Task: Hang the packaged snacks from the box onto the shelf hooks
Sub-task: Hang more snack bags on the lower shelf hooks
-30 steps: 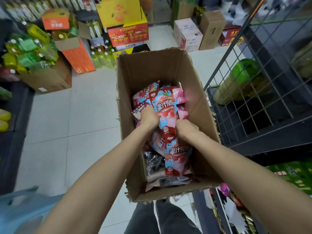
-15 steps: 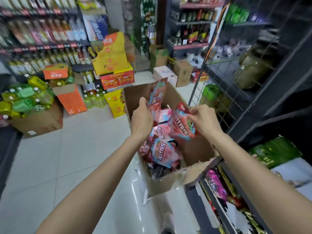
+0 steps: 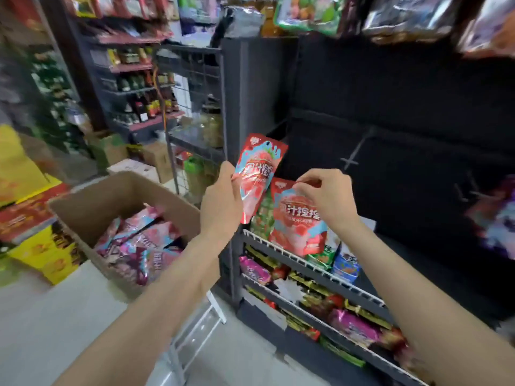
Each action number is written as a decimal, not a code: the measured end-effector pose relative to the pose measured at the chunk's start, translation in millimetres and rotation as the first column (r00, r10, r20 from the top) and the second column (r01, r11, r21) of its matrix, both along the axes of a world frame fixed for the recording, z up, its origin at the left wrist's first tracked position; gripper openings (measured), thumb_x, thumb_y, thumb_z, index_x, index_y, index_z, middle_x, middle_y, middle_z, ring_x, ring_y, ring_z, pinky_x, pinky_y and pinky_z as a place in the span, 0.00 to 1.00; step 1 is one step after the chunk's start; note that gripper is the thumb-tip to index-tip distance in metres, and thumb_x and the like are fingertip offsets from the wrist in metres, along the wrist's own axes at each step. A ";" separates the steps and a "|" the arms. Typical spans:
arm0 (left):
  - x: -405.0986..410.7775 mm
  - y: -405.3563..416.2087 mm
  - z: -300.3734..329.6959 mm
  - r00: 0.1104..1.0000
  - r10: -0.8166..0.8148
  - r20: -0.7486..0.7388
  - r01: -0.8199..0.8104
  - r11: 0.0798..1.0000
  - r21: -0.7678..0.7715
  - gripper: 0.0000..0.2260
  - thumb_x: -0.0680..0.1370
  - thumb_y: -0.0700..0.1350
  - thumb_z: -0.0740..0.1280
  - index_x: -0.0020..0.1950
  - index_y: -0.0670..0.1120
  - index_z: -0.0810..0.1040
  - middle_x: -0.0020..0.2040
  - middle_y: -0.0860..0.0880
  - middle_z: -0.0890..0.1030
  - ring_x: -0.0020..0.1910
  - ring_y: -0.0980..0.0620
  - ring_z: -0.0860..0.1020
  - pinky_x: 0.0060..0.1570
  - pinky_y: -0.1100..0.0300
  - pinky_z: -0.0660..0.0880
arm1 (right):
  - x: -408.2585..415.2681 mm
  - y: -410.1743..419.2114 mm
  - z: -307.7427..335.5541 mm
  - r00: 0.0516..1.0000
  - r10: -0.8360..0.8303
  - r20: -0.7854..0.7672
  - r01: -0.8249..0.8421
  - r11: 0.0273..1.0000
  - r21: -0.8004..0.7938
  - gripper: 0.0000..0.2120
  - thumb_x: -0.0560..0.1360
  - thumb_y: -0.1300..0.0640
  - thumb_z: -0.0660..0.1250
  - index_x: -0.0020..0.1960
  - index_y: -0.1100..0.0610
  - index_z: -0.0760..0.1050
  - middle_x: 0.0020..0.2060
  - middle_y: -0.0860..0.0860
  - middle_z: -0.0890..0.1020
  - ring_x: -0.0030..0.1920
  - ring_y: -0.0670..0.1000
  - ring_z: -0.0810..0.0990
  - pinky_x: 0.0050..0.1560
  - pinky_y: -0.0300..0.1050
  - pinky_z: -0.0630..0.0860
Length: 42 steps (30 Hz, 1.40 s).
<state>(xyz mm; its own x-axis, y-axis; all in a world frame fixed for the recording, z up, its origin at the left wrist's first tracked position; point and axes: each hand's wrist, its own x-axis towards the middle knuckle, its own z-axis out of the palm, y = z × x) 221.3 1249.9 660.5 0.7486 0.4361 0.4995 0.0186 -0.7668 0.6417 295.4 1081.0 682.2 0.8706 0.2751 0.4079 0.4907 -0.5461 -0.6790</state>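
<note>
before the dark shelf (image 3: 418, 112), each hand (image 3: 220, 201) (image 3: 328, 196) pinches a red chinese-lettered snack pack (image 3: 257, 174) (image 3: 299, 218).

2 red-and-blue snack packets (image 3: 257, 174); brown cardboard box (image 3: 92, 210).

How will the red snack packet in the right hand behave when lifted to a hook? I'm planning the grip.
The red snack packet hangs straight from the right hand pinching its top edge, so it is probably light. Its glossy film looks slippery and likely floppy.
</note>
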 end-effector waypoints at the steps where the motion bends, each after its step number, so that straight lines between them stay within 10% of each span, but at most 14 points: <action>1: 5.2 -21.7 -0.2 0.998 -0.068 0.000 0.068 0.998 0.005 0.03 0.82 0.42 0.55 0.49 0.44 0.61 0.37 0.46 0.71 0.36 0.40 0.73 0.31 0.53 0.61 | -1.7 -24.6 -1.6 0.999 -0.029 -0.024 0.029 1.000 -0.002 0.02 0.72 0.61 0.71 0.42 0.58 0.83 0.33 0.45 0.80 0.34 0.39 0.77 0.37 0.26 0.70; 10: 46.7 -213.8 -11.9 0.917 -0.398 -0.009 0.397 0.917 -0.027 0.05 0.82 0.42 0.55 0.47 0.43 0.62 0.29 0.48 0.68 0.27 0.48 0.67 0.27 0.54 0.59 | -11.5 -231.1 -24.5 0.945 -0.303 -0.121 0.314 0.945 0.092 0.05 0.72 0.64 0.70 0.44 0.57 0.84 0.34 0.40 0.80 0.33 0.33 0.77 0.35 0.22 0.68; 20: 76.1 -341.0 -48.2 0.904 -0.369 -0.216 0.387 0.921 0.046 0.04 0.81 0.40 0.54 0.47 0.45 0.60 0.33 0.45 0.71 0.32 0.44 0.72 0.28 0.54 0.62 | 16.9 -386.8 -45.6 0.867 -0.464 -0.180 0.492 0.856 0.160 0.05 0.74 0.63 0.70 0.47 0.58 0.83 0.42 0.50 0.83 0.39 0.42 0.78 0.38 0.26 0.72; 27: 94.3 -404.6 -66.6 0.894 -0.386 -0.228 0.386 0.921 -0.047 0.05 0.81 0.40 0.55 0.46 0.45 0.61 0.33 0.43 0.74 0.32 0.41 0.74 0.30 0.50 0.66 | 35.4 -424.0 -47.2 0.890 -0.423 -0.170 0.450 0.876 0.176 0.06 0.74 0.60 0.69 0.49 0.60 0.83 0.44 0.50 0.84 0.45 0.50 0.83 0.50 0.47 0.80; 42: 112.2 -435.4 -49.2 0.906 -0.389 -0.165 0.388 0.921 -0.036 0.04 0.81 0.42 0.58 0.47 0.44 0.64 0.35 0.46 0.76 0.33 0.45 0.76 0.29 0.53 0.69 | 50.8 -448.1 -41.6 0.913 -0.395 -0.103 0.404 0.910 0.096 0.08 0.75 0.59 0.70 0.53 0.58 0.82 0.38 0.46 0.79 0.36 0.40 0.75 0.35 0.33 0.70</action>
